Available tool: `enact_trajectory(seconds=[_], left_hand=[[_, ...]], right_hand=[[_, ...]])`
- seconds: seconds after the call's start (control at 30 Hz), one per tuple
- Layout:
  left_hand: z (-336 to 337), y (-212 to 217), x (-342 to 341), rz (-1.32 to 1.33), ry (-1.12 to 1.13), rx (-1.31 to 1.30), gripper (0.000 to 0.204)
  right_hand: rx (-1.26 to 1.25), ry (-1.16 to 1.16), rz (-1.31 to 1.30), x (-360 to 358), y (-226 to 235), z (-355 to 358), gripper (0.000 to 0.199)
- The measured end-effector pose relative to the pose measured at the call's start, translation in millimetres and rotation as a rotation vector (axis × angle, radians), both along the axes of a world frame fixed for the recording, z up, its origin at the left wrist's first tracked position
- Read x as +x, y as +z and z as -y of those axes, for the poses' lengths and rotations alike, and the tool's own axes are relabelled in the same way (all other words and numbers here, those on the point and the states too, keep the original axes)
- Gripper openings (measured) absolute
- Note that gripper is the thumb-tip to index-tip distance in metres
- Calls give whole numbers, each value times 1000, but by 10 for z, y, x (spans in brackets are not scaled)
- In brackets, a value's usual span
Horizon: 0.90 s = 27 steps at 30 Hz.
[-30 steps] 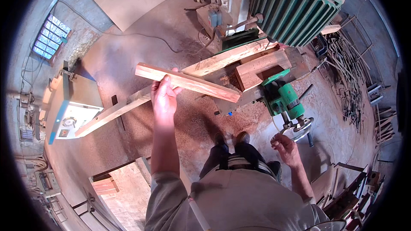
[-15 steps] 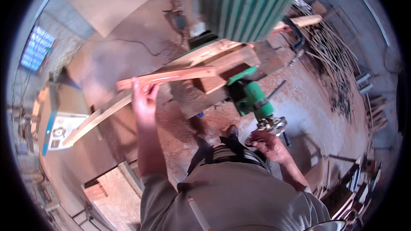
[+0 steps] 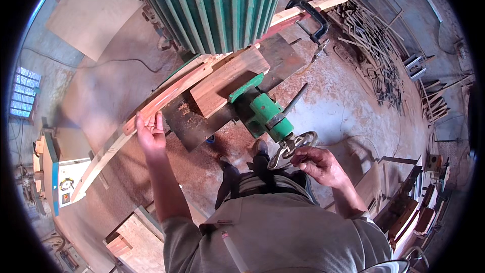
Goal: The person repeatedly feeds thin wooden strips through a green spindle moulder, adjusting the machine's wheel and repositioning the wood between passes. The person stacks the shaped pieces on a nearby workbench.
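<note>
My left hand has its fingers on the near left end of a reddish wooden piece, holding it. That piece lies slantwise along a longer pale beam, its far end by a wooden block on the dark metal table. A green vise faces the block with its jaw plate. My right hand is closed at the rim of the vise's metal handwheel; the fingers partly hide what they grip. Above the work hangs a ribbed green motor housing.
A black C-clamp grips the beam's far right end. Beyond it lies a heap of thin wood strips. A blue-edged machine cabinet stands at left. A wooden box is near my left side, and sawdust covers parts of the floor.
The view has shifted to the right. The reddish piece has swung from lying across the block to lying along the long beam. My left hand stays on its end, my right at the handwheel.
</note>
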State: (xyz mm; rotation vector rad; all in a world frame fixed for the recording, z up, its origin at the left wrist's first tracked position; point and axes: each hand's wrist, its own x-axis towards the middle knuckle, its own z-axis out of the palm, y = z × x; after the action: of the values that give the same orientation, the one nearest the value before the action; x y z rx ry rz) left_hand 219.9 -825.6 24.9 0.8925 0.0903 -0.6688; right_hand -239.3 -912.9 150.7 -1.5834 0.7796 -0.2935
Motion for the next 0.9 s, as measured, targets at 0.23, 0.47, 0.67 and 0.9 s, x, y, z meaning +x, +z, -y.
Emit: enact_trajectory(seconds=[0.23,0.47,0.67,0.9], left_hand=[[54,-166,-111,-47,-58,3,29],[507,-254,-372,-124,-114,42,34],[628,-205,-493,-156,-211,-61,30],[443,-298,-387,-52,-70,10,32]], right_hand=[[27,-22,23,-35,-41,30,35],[-10,-21,49,-56,55,158,34],[-24,-58,57,-132,88,251,32],[103,-230,159,-238,-79,494,30]])
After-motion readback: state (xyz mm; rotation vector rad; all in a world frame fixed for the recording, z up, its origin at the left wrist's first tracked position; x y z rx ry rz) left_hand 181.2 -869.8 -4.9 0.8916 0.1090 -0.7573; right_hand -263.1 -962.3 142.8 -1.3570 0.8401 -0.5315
